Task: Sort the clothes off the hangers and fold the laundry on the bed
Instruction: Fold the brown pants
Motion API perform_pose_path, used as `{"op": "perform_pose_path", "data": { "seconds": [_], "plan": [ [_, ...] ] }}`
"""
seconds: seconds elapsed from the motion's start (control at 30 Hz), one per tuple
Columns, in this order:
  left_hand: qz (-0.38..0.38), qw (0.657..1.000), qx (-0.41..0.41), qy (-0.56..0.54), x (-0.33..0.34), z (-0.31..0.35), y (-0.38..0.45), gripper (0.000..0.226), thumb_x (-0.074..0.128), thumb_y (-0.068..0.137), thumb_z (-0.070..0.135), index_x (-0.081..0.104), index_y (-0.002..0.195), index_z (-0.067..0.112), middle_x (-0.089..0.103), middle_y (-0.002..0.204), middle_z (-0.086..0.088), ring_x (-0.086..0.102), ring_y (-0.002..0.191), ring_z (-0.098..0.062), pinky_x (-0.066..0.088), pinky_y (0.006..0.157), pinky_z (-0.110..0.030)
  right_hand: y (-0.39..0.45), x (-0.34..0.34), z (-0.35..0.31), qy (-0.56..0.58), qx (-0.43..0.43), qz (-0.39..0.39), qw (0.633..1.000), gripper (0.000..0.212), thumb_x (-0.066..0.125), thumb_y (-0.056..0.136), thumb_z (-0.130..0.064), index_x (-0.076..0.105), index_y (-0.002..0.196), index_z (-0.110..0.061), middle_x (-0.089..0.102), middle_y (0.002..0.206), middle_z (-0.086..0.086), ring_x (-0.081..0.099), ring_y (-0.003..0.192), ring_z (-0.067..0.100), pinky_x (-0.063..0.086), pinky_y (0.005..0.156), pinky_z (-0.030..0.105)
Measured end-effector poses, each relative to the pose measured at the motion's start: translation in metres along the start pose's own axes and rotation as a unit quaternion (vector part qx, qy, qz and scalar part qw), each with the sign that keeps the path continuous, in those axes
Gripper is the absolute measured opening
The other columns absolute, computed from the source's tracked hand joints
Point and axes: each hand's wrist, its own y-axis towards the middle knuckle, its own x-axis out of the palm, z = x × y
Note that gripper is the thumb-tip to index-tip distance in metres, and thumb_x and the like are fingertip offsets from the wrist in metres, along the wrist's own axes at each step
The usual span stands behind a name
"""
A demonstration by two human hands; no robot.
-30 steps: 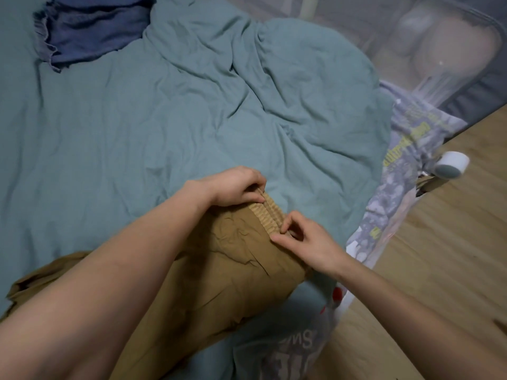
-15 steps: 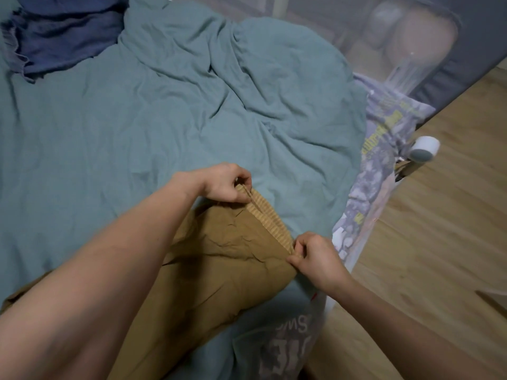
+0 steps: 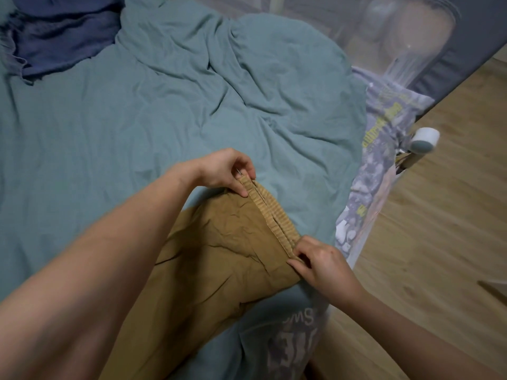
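A left hand [image 3: 225, 171] pinches one end of a ribbed waistband [image 3: 271, 212] between thumb and curled fingers. The right hand [image 3: 321, 263] pinches the other end the same way, so the band runs straight between them. It belongs to tan trousers [image 3: 214, 264] lying on a rumpled teal bedcover [image 3: 109, 127]. A dark blue cloth [image 3: 60, 31] sits at the far corner. Wooden floor [image 3: 439, 229] lies to the right.

Floor: light wood planks [image 3: 444, 229], right side | Bed: rumpled teal duvet [image 3: 137, 119] across the surface; printed grey-lilac sheet [image 3: 381, 149] along its right edge | Enclosure: grey mesh panel [image 3: 406, 37], upper right, blurred pale shapes behind it | Floor item: white cylindrical object [image 3: 424, 139] just beside bed edge | Light: dim, even
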Motion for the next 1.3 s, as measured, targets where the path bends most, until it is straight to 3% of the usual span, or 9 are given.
{"op": "perform_pose_path", "data": {
  "seconds": [0.13,0.3,0.4,0.53,0.67,0.87,1.1,1.2,1.3],
  "plan": [
    [0.048,0.999,0.008,0.011,0.007,-0.002,0.005,0.036,0.089,0.063,0.011,0.056,0.072,0.022,0.062,0.076,-0.005,0.056,0.07,-0.02,0.05,0.072,-0.031,0.0,-0.004,-0.006,-0.016,0.017,0.024,0.999,0.028,0.076,0.08,-0.025,0.051,0.068,-0.018,0.049,0.068,-0.009,0.05,0.056,0.01,0.042,0.055,0.024],
    [0.085,0.995,0.031,0.032,0.011,-0.004,0.009,0.034,0.084,0.072,0.015,0.05,0.067,0.019,0.053,0.064,0.008,0.046,0.058,-0.007,0.038,0.058,-0.014,0.017,-0.006,-0.009,0.041,0.116,0.004,0.992,0.029,0.071,0.084,-0.031,0.045,0.084,-0.019,0.049,0.063,-0.009,0.057,0.067,0.023,0.045,0.066,0.036],
    [0.083,0.988,0.069,0.114,0.013,-0.006,0.01,0.027,0.073,0.084,0.023,0.047,0.079,0.015,0.049,0.069,0.006,0.044,0.064,-0.015,0.034,0.058,-0.019,0.02,-0.007,-0.004,-0.002,0.074,-0.023,0.997,0.026,0.059,0.091,-0.04,0.052,0.101,-0.017,0.06,0.075,-0.003,0.062,0.078,0.025,0.041,0.066,0.034],
    [0.063,0.955,0.08,0.279,0.009,-0.006,0.011,0.022,0.05,0.097,0.038,0.039,0.091,0.02,0.05,0.084,0.001,0.044,0.076,-0.02,0.032,0.066,-0.032,0.008,-0.002,0.003,-0.063,-0.047,-0.069,0.994,0.028,0.04,0.093,-0.044,0.048,0.08,-0.02,0.059,0.074,-0.002,0.061,0.065,0.021,0.039,0.054,0.03],
    [0.122,0.972,0.093,0.178,0.014,-0.015,0.014,0.019,0.052,0.098,0.027,0.043,0.093,0.011,0.052,0.082,-0.004,0.045,0.074,-0.021,0.027,0.064,-0.028,0.013,-0.008,0.007,-0.096,-0.044,-0.027,0.994,0.023,0.039,0.094,-0.036,0.041,0.077,-0.021,0.06,0.064,0.002,0.06,0.055,0.026,0.04,0.046,0.031],
    [0.306,0.95,0.066,-0.02,0.013,-0.019,0.025,0.016,0.063,0.091,0.017,0.048,0.087,0.015,0.049,0.075,0.006,0.044,0.072,-0.013,0.035,0.063,-0.016,0.062,-0.015,0.025,-0.026,0.173,-0.036,0.984,0.023,0.041,0.099,-0.025,0.046,0.081,-0.011,0.064,0.087,0.023,0.058,0.087,0.042,0.041,0.07,0.043],
    [0.296,0.955,0.001,-0.02,0.032,-0.027,0.043,0.018,0.061,0.093,0.022,0.057,0.102,0.007,0.061,0.099,-0.009,0.052,0.088,-0.018,0.04,0.081,-0.027,0.059,-0.004,0.005,-0.073,0.192,-0.06,0.977,0.035,0.047,0.094,-0.045,0.049,0.107,-0.013,0.048,0.113,0.005,0.048,0.108,0.024,0.04,0.087,0.036],
    [0.235,0.969,-0.058,0.047,0.041,-0.034,0.042,0.031,0.051,0.097,0.037,0.054,0.107,0.008,0.063,0.1,-0.013,0.058,0.092,-0.027,0.039,0.078,-0.033,0.063,-0.001,0.007,-0.045,0.2,-0.115,0.972,0.032,0.054,0.09,-0.032,0.05,0.111,-0.008,0.046,0.117,0.009,0.047,0.113,0.027,0.038,0.093,0.034],
    [0.294,0.956,-0.011,0.002,0.049,-0.032,0.038,0.028,0.053,0.097,0.032,0.054,0.108,0.007,0.062,0.092,-0.014,0.057,0.087,-0.03,0.035,0.071,-0.029,0.065,-0.005,0.011,0.02,0.19,-0.091,0.977,0.014,0.051,0.089,-0.011,0.039,0.095,-0.011,0.058,0.093,0.015,0.055,0.093,0.035,0.037,0.074,0.037]
  ]
}}
